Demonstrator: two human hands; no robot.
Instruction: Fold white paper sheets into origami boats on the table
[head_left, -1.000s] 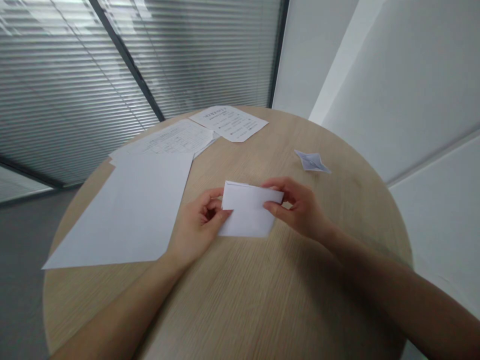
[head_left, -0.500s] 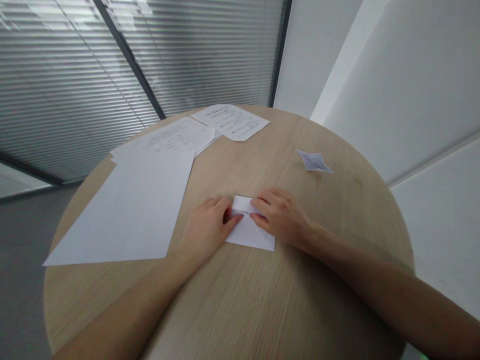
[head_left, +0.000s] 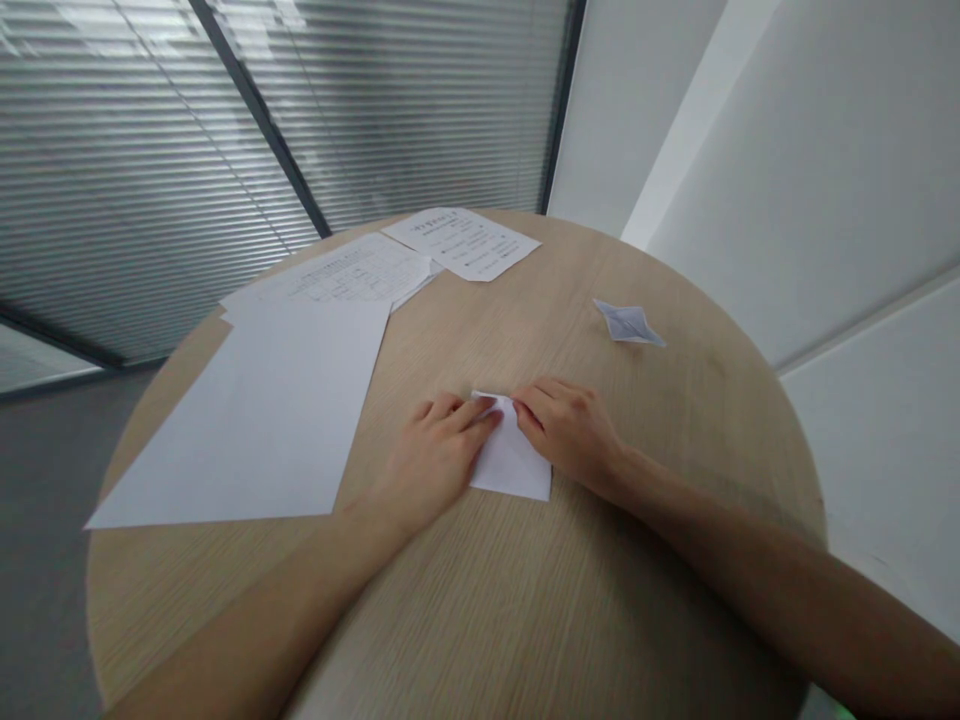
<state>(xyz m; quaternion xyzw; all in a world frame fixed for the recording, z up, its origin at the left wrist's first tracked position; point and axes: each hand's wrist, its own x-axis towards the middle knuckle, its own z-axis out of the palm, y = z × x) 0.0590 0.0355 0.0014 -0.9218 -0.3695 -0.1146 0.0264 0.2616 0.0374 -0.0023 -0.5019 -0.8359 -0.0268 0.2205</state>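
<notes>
A small folded sheet of white paper lies on the table between my hands. My left hand comes over its left side, thumb and forefinger close together and pressed on the flap near the far edge. At the far right part of the same edge, my right hand has its thumb and fingertips closed on the paper. My fingers cover parts of the fold. Farther off to the right rests a folded white paper piece with pointed ends.
A large blank white sheet covers the left of the round wooden table. Behind it lie handwritten sheets and a printed page. Window blinds and a white wall stand beyond the table edge.
The raised flap at the far part of the paper is now folded down towards the far edge. My left hand has slid right and farther over the paper; the right fingertips have shifted slightly.
</notes>
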